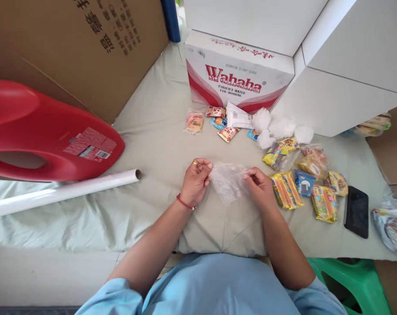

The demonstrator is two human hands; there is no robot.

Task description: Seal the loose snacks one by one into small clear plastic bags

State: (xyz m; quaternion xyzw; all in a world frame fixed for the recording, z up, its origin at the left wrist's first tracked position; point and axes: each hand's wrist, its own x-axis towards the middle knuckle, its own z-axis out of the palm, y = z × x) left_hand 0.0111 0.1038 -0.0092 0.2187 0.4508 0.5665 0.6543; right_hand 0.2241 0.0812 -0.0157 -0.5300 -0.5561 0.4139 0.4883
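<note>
Both my hands hold a small clear plastic bag (227, 181) over the cloth-covered table (152, 144). My left hand (195, 181), with a gold ring and a red wrist string, pinches the bag's left edge. My right hand (259, 186) pinches its right edge. Right beside my right hand lies a yellow snack pack (286, 189), with several more snack packets (316, 175) spread beyond it. White cotton-like fluff balls (280, 127) sit behind them.
A Wahaha water carton (237, 76) stands at the back, with small snack packets (218, 120) before it. A red plastic stool (47, 135) and a white roll (63, 190) lie at the left. A black phone (356, 211) rests at the right, near a green stool (356, 284).
</note>
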